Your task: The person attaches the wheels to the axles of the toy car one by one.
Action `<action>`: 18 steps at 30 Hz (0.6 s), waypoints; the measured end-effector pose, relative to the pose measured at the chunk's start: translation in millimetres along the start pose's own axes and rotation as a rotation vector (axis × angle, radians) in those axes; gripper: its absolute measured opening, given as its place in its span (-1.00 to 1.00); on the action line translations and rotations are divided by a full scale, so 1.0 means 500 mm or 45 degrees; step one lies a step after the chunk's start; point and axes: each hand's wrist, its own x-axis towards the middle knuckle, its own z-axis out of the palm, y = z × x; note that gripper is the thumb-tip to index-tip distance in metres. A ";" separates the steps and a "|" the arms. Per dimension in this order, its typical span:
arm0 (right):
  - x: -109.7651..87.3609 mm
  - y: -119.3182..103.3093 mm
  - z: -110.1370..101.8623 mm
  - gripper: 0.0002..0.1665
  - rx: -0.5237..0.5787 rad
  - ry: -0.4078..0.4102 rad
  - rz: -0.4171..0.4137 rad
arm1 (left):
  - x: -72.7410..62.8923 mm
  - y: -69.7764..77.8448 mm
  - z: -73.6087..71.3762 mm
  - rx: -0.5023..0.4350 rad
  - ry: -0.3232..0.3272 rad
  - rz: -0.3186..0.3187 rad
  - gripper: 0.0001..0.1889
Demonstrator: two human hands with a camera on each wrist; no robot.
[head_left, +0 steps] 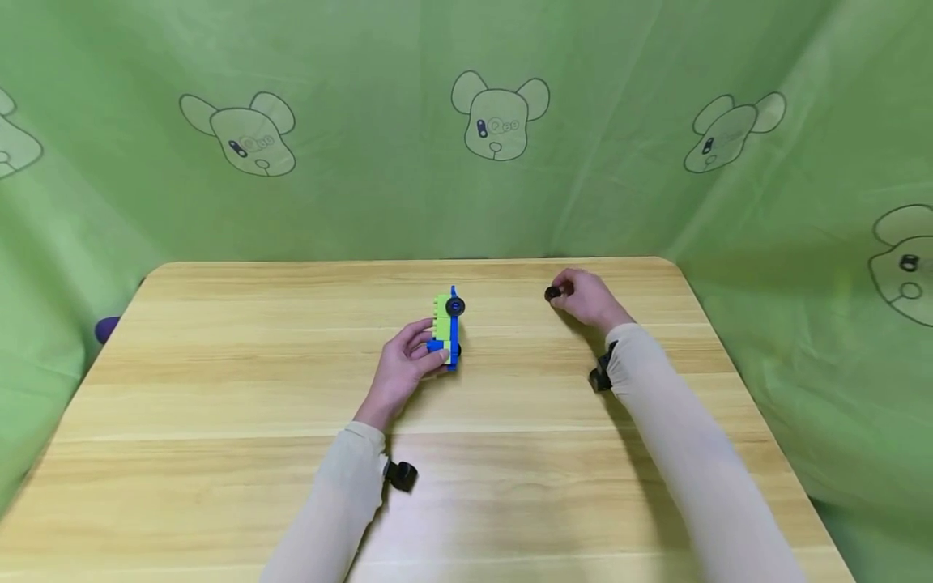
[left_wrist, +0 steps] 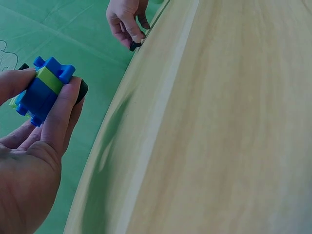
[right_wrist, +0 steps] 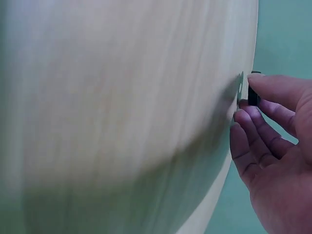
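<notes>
A toy car [head_left: 443, 328] of lime-green and blue building bricks is held on its side in my left hand [head_left: 403, 366], thumb on its near end. One black wheel [head_left: 455, 306] with a blue hub faces up at the car's far end; a second dark wheel peeks out low on its right edge. In the left wrist view the car's blue end [left_wrist: 41, 97] sits between thumb and fingers. Off to the right, my right hand [head_left: 585, 298] pinches a loose black wheel [head_left: 552, 294] between thumb and fingertips. The right wrist view shows that wheel [right_wrist: 254, 89] edge-on.
The pale wooden table [head_left: 496, 470] reaches back to a green curtain [head_left: 364, 202] printed with bear heads. Black wrist cameras [head_left: 402, 476] sit on both sleeves. A purple object [head_left: 106, 329] shows beyond the table's left edge.
</notes>
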 end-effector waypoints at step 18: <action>-0.069 -0.046 -0.013 -0.61 0.016 0.072 -0.185 | 0.000 0.000 -0.001 -0.036 -0.012 0.015 -0.36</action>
